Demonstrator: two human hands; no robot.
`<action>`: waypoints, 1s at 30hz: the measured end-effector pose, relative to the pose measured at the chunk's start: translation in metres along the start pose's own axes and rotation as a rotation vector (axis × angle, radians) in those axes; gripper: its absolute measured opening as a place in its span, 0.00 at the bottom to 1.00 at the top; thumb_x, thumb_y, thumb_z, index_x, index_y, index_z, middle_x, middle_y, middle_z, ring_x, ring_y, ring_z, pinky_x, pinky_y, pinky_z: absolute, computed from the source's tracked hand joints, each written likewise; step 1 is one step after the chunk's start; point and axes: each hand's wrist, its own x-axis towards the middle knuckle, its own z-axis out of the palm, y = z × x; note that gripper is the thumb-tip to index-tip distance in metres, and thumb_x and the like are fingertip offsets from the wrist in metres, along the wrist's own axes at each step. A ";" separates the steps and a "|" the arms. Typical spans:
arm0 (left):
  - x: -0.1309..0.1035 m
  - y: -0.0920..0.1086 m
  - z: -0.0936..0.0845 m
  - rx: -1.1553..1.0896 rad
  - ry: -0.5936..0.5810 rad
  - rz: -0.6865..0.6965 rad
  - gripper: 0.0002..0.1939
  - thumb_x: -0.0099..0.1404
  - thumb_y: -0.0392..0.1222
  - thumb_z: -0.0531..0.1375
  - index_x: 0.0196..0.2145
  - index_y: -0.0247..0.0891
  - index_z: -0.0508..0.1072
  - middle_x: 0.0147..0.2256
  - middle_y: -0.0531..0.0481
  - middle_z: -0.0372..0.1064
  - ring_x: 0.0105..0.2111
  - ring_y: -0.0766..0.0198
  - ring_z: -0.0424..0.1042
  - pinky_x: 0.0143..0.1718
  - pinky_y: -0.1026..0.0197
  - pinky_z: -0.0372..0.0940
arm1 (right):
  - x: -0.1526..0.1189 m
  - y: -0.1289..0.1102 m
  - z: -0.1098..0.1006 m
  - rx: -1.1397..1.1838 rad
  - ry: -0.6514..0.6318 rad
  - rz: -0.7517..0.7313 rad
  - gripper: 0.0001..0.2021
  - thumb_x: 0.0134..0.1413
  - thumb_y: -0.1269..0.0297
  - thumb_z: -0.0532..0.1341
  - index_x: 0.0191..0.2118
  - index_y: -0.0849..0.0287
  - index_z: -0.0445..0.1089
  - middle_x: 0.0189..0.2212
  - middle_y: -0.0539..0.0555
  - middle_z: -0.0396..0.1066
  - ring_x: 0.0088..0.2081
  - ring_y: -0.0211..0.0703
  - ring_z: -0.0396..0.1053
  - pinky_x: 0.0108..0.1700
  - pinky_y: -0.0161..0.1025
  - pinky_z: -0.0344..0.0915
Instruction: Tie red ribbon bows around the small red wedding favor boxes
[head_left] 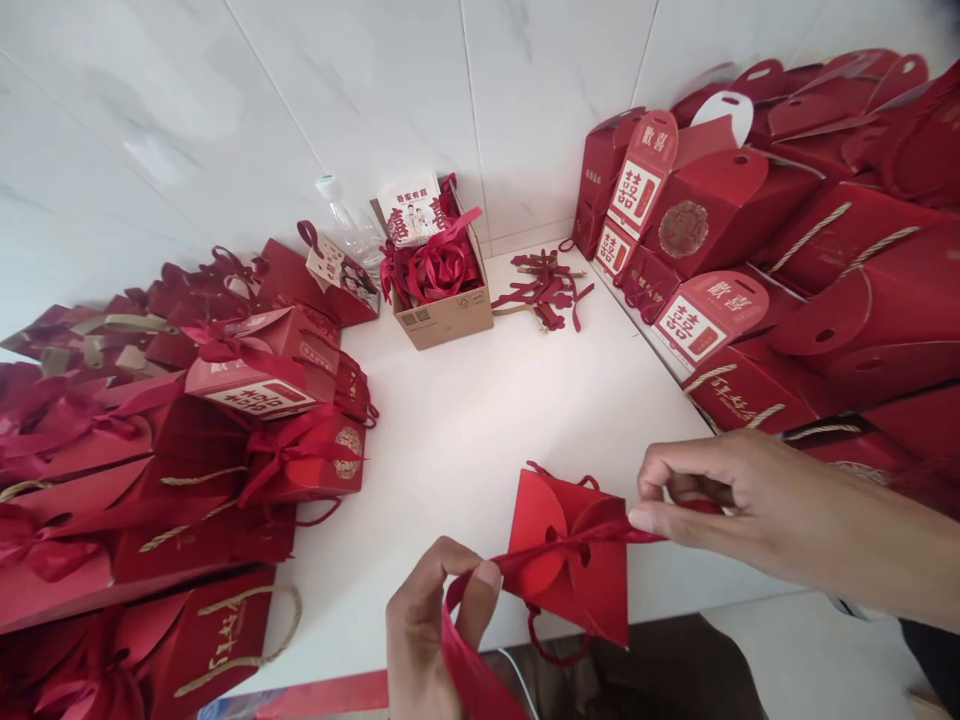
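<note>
A red paper gift box (574,555) stands at the near edge of the white surface (465,420), its rounded flaps folded together on top. A red ribbon (570,545) runs through the flaps and out to both sides. The left hand (431,625) is below the near edge, its fingers (484,585) pinched shut on the left end of the ribbon, whose loose tail hangs down past the palm. The right hand (720,500) is just right of the box, thumb and forefinger closed on the other end of the ribbon, which is drawn taut between the two hands.

Along the left edge of the surface lie piles of finished red boxes tied with bows (285,455), some with cord handles. Along the right edge stands a stack of red boxes with printed labels (705,315). At the far edge, against the tiled wall (375,90), sits a small cardboard carton (446,310) full of red ribbons, with a clear plastic bottle (345,220) just left of it and a scatter of red ribbon pieces (544,285) to its right.
</note>
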 end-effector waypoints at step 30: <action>0.007 -0.023 0.014 -0.225 0.143 -0.221 0.22 0.65 0.60 0.65 0.52 0.48 0.80 0.59 0.45 0.72 0.62 0.47 0.68 0.56 0.50 0.69 | 0.002 0.007 0.029 0.115 0.238 0.037 0.20 0.68 0.43 0.55 0.38 0.52 0.74 0.34 0.54 0.78 0.31 0.47 0.73 0.30 0.40 0.65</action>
